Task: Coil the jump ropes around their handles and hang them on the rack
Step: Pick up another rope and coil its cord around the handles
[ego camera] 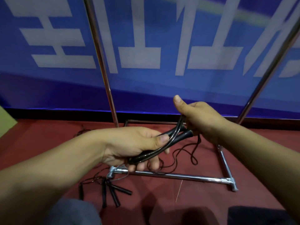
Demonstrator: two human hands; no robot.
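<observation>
The left hand [133, 145] grips two black handles [165, 143] above the rack's base bar [178, 175]; the right hand [199, 119] pinches the rope [179, 127]. Slack trailing on the red floor [203, 200] could snag the bar, loosening the coil.

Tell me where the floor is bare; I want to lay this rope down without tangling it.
Bare red floor lies in front of the rack's front base bar, right of the spare handles. Crowded: inside the base frame, where loose cord loops under the right hand and left hand, and the front left corner, with those handles.
</observation>
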